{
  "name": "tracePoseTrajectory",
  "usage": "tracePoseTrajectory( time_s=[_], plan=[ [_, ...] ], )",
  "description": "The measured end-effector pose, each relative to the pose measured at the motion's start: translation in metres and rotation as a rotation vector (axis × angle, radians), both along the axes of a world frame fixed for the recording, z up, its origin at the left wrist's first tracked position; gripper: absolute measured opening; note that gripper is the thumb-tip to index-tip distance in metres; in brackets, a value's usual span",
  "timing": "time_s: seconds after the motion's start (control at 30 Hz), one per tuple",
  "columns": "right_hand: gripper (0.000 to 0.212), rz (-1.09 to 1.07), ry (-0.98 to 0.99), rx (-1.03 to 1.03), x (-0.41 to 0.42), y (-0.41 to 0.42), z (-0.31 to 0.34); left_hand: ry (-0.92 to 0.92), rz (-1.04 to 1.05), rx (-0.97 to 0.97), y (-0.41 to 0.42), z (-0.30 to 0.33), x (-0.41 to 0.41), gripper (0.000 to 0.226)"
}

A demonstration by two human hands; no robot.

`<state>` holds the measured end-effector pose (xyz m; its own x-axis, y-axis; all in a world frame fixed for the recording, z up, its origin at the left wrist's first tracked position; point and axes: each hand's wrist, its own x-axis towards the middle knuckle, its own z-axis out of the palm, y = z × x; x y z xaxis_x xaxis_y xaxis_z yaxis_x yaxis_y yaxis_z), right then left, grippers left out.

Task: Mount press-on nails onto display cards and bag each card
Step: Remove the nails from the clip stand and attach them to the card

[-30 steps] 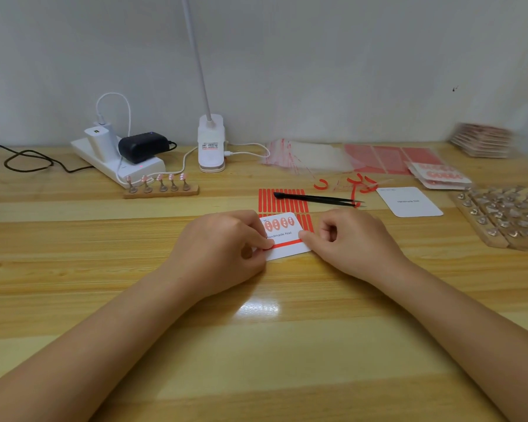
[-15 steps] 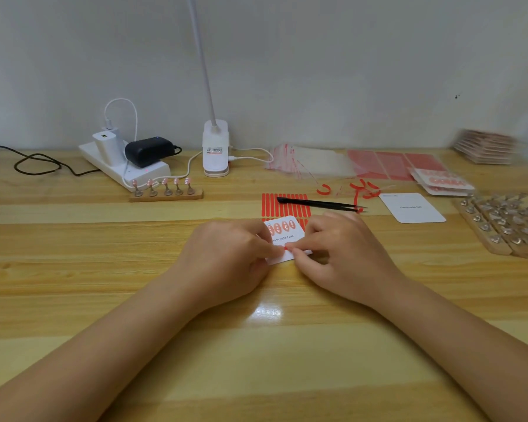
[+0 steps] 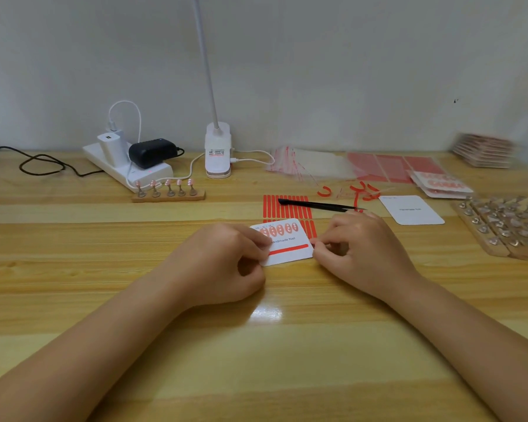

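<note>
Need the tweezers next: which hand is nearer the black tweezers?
Right. The right hand sits just below the black tweezers' tip end, pinching the display card's right edge. The left hand grips the card's left edge, farther away.

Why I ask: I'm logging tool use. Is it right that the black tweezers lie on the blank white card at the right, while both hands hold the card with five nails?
Not quite. In the head view the black tweezers lie across the sheet of red strips, not on the blank white card. The left hand and right hand do hold the card with five nails.
</note>
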<state>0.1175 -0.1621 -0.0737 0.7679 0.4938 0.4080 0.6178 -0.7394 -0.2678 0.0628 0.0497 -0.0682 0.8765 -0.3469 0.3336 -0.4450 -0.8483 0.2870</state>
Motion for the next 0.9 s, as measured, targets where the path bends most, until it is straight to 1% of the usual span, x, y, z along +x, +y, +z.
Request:
tracePoseTrajectory(
  time_s=[0.17,0.23,0.3,0.37,0.4,0.47,0.5,0.53,0.57,0.6,0.63,0.67,0.7,0.73,0.83,0.9],
  plan=[
    [0.024,-0.052,0.104,0.185,-0.002,0.005,-0.002,-0.041,-0.015,0.004,-0.001,-0.001,-0.003,0.022],
    [0.018,-0.068,0.149,0.280,-0.003,0.009,-0.002,-0.080,-0.007,-0.016,-0.003,-0.002,-0.007,0.025],
    [0.006,-0.091,0.238,0.425,-0.003,0.011,0.000,-0.099,-0.012,-0.043,-0.005,-0.004,-0.008,0.032],
    [0.007,-0.095,0.358,0.540,-0.003,0.013,0.002,-0.117,-0.013,-0.078,-0.005,-0.005,-0.007,0.038],
    [0.009,-0.085,0.408,0.601,-0.004,0.014,0.003,-0.141,-0.008,-0.099,-0.004,-0.005,-0.006,0.037],
    [0.014,-0.057,0.472,0.753,-0.006,0.017,0.006,-0.205,0.019,-0.202,-0.004,-0.002,-0.002,0.022],
    [0.015,-0.049,0.497,0.830,-0.008,0.019,0.007,-0.227,0.057,-0.299,-0.004,0.000,0.001,0.015],
    [0.016,-0.042,0.521,0.898,-0.010,0.020,0.008,-0.220,0.123,-0.423,-0.004,0.003,0.002,0.012],
    [0.016,-0.035,0.544,0.953,-0.011,0.021,0.009,-0.172,0.202,-0.567,-0.005,0.005,0.003,0.015],
    [0.014,-0.027,0.567,0.993,-0.012,0.021,0.009,-0.059,0.261,-0.725,-0.008,0.008,0.004,0.018],
    [0.013,-0.015,0.589,1.022,-0.012,0.022,0.009,0.098,0.284,-0.873,-0.010,0.009,0.005,0.022],
    [0.012,0.000,0.606,1.044,-0.013,0.022,0.010,0.252,0.279,-0.980,-0.012,0.009,0.005,0.027],
    [0.012,0.016,0.618,1.059,-0.013,0.023,0.010,0.369,0.254,-1.051,-0.013,0.008,0.005,0.028],
    [0.012,0.028,0.625,1.063,-0.013,0.023,0.010,0.443,0.216,-1.107,-0.014,0.008,0.005,0.026],
    [0.011,0.039,0.626,1.044,-0.011,0.023,0.008,0.521,0.140,-1.199,-0.016,0.009,0.004,0.015],
    [0.011,0.020,0.556,0.978,-0.006,0.021,0.007,0.549,0.133,-1.235,-0.014,0.008,0.005,0.014]
  ],
)
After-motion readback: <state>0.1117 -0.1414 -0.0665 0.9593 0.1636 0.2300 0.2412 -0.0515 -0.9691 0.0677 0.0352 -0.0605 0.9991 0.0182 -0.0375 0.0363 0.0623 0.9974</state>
